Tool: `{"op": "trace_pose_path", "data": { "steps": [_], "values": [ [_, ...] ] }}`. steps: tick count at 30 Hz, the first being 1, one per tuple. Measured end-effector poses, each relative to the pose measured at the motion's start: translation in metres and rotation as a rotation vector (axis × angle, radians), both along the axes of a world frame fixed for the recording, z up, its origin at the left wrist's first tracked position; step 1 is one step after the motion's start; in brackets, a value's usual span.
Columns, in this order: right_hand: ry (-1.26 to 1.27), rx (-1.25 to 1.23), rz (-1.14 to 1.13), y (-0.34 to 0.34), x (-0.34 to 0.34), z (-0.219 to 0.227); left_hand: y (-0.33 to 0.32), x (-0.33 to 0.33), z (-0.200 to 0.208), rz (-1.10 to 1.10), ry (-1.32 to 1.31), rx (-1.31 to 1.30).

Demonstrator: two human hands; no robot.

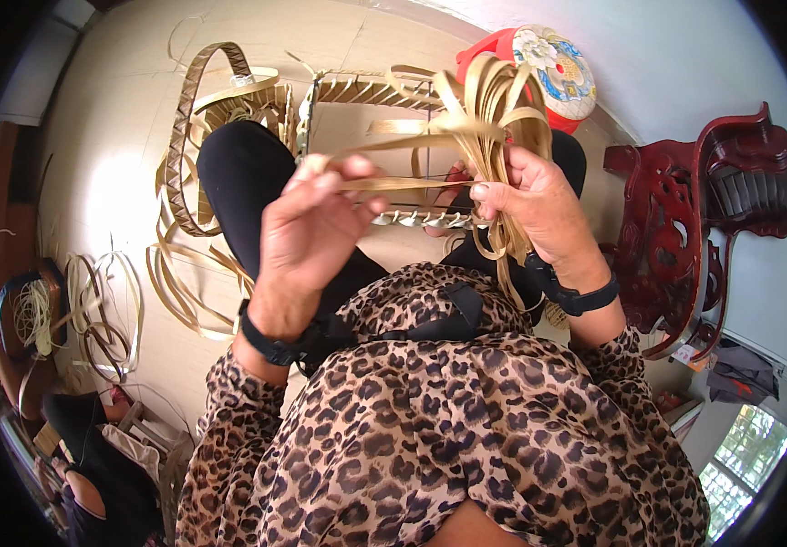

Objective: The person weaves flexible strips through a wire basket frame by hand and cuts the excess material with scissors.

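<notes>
My right hand (539,201) grips a looped bundle of flat tan weaving strips (494,118), which fan up above the fist and hang down below it. A single strip (403,184) stretches between the bundle and my left hand (311,214), whose thumb and forefinger are pinched on it. Another strip, blurred, arches just above. Behind the hands, between my knees, stands a rectangular wire frame (305,128) with strips wrapped along its far and near bars. By my left knee is a basket with a tall braided handle (175,164), partly hidden by my leg.
Loose strips (184,292) trail over the tiled floor at left. A red stool (571,82) with a patterned top stands beyond my right knee. Dark red carved wooden furniture (667,210) lines the right. Another person in dark clothing (120,465) sits at lower left.
</notes>
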State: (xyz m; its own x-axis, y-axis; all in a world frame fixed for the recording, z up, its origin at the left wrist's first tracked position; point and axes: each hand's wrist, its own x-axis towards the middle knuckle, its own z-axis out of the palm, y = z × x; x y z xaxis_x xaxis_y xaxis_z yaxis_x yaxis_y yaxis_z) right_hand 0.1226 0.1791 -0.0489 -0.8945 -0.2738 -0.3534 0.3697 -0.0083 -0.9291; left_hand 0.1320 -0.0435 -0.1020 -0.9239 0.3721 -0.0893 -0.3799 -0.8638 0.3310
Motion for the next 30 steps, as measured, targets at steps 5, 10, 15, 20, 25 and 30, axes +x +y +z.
{"op": "trace_pose_path", "data": {
  "steps": [5,10,15,20,25,30],
  "values": [
    [-0.105,-0.255,0.000,0.014,-0.005,0.005,-0.028,0.000,0.011,0.083,0.105,0.097],
    [-0.073,-0.294,-0.162,0.025,-0.015,0.006,-0.043,-0.001,0.027,0.150,0.320,0.069],
    [0.240,-0.355,-0.423,0.036,-0.026,0.008,-0.050,0.007,0.035,0.159,0.398,-0.077],
    [0.415,-0.318,-0.617,0.040,-0.029,0.019,-0.043,0.015,0.042,0.062,0.552,-0.368],
    [0.441,-0.350,-0.647,0.061,-0.034,0.025,-0.055,0.015,0.046,0.189,0.673,-0.211],
    [0.446,-0.373,-0.711,0.076,-0.039,0.028,-0.099,0.013,0.030,0.379,0.326,0.281]
  ]
}}
